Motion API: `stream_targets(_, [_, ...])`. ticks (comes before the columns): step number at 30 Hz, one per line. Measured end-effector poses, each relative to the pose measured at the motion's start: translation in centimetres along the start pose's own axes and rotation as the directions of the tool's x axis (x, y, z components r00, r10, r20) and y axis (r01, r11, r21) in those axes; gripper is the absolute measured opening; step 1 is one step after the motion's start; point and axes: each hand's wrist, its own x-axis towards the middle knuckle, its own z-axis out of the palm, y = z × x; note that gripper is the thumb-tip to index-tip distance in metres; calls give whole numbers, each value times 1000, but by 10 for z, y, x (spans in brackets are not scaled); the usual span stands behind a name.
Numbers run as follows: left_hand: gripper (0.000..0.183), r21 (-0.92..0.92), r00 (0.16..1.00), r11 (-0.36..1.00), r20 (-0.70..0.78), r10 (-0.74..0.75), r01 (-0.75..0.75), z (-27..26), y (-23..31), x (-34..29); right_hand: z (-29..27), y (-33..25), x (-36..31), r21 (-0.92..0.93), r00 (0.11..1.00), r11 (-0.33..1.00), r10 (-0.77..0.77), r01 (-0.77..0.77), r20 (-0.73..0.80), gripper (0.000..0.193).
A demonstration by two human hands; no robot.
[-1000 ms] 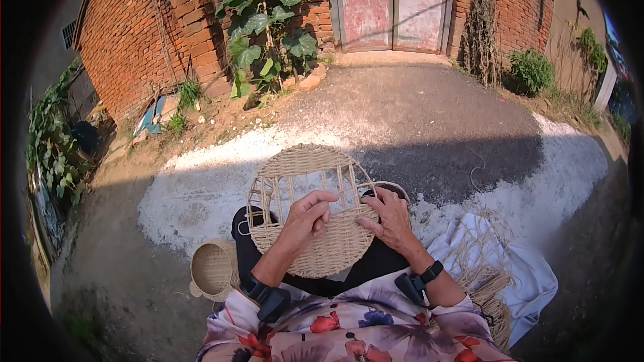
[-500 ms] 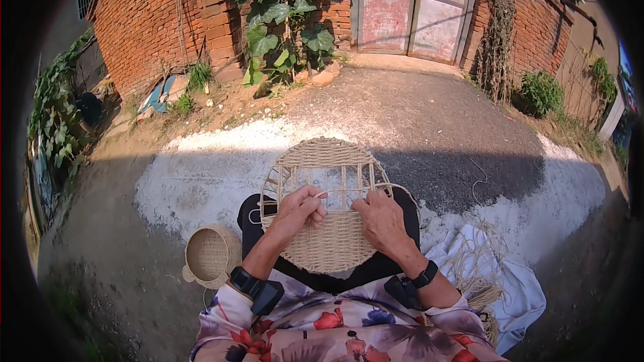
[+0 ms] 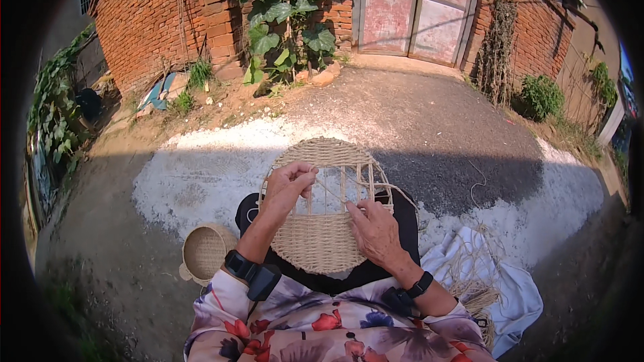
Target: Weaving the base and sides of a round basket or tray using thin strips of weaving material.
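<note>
A round, half-woven basket piece point(image 3: 315, 245) lies across my lap, with dense weave at its near and far parts and bare upright stakes between. Over its open middle, my left hand point(image 3: 290, 186) pinches a thin tan weaving cord point(image 3: 327, 186). From those fingertips the cord slants down to my right hand point(image 3: 376, 231), whose thumb and forefinger close on it near the stakes, by the edge of the near weave. Another length of cord trails past the right rim of the piece.
A small round woven basket point(image 3: 206, 253) sits on the ground at my left. To my right, loose bundled cord point(image 3: 477, 288) lies on a white cloth point(image 3: 518, 295). Farther off stand a brick wall point(image 3: 147, 20), a leafy vine point(image 3: 285, 17) and a faded red double door point(image 3: 416, 10).
My left hand has moved up and slightly left, drawing the cord into a slant. My right hand has shifted slightly down and left.
</note>
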Motion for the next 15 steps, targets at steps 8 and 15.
stream_targets(8, [17,203,991,975,117,64,-87,57,2,38,3,-3,12,-20,993,993,115,-115,33,34])
stream_targets(15, [19,582,940,759,320,115,-292,52,-6,22,-3,2,19,47,989,989,137,-140,57,26])
